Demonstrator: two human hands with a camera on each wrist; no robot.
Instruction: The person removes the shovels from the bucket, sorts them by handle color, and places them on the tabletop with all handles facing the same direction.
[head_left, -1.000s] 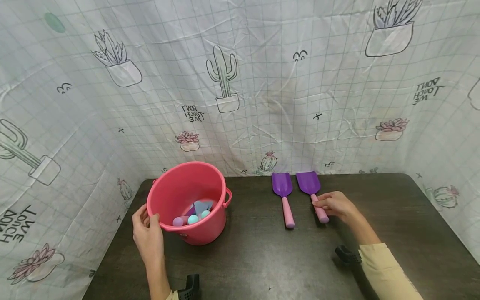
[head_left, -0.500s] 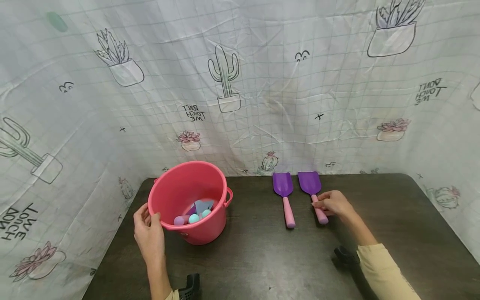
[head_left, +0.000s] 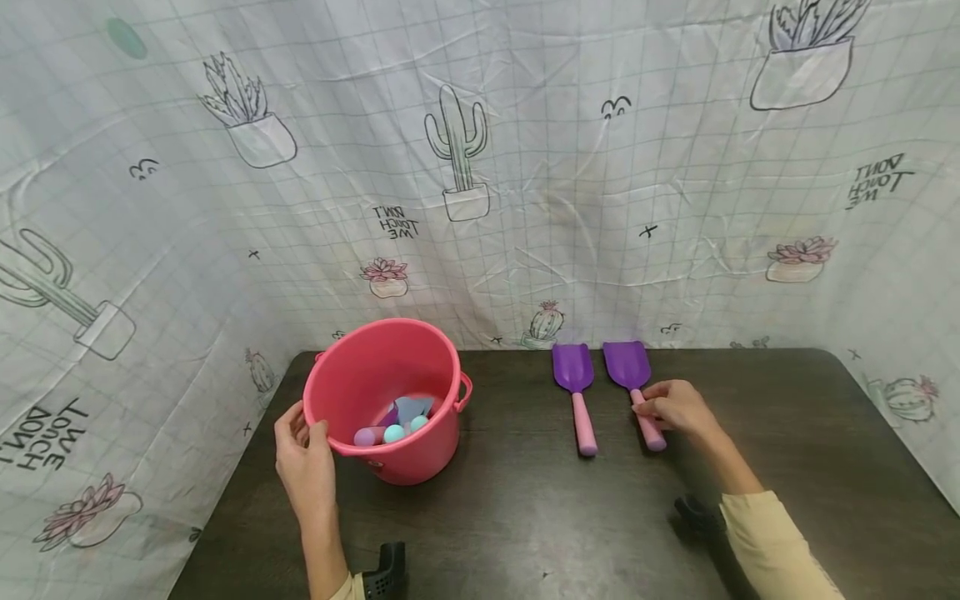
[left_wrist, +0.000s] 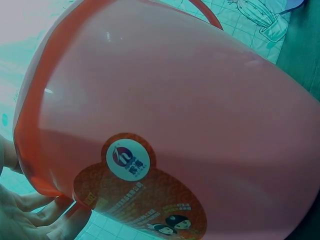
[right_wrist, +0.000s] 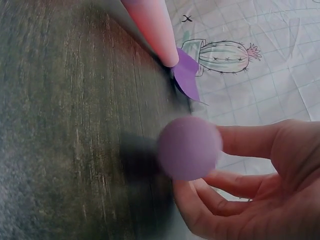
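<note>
Grips the near-left rim of a pink-red plastic bucket [head_left: 425, 457] with the left hand [head_left: 306, 457], fingers bent close against the edge. Pinches the pink handle of a purple-bladed plastic shovel [head_left: 628, 367] in the right hand [head_left: 678, 406], parting thumb and fingers only by the thickness of the shaft. Cannot make out contact or gap between that handle and the dark wooden table [head_left: 510, 517].

Shows the bucket toward the left end, near the far edge, with a side loop jutting toward the shovels. Holds, low inside it, a lilac round-ended piece [head_left: 365, 437], two turquoise round-ended pieces [head_left: 393, 433] and a pale blue piece [head_left: 411, 408].

Points both the gripped shovel and a second purple-bladed, pink-handled shovel [head_left: 579, 404] at the far edge, almost parallel, with a narrow gap between. Leaves a band of tabletop between bucket and second shovel, and broader stretches nearer the sleeves [head_left: 772, 533] and right of the right hand, out to a rounded far corner. Meets a white grid-patterned cactus-print cloth [head_left: 540, 167] just behind the far edge.
</note>
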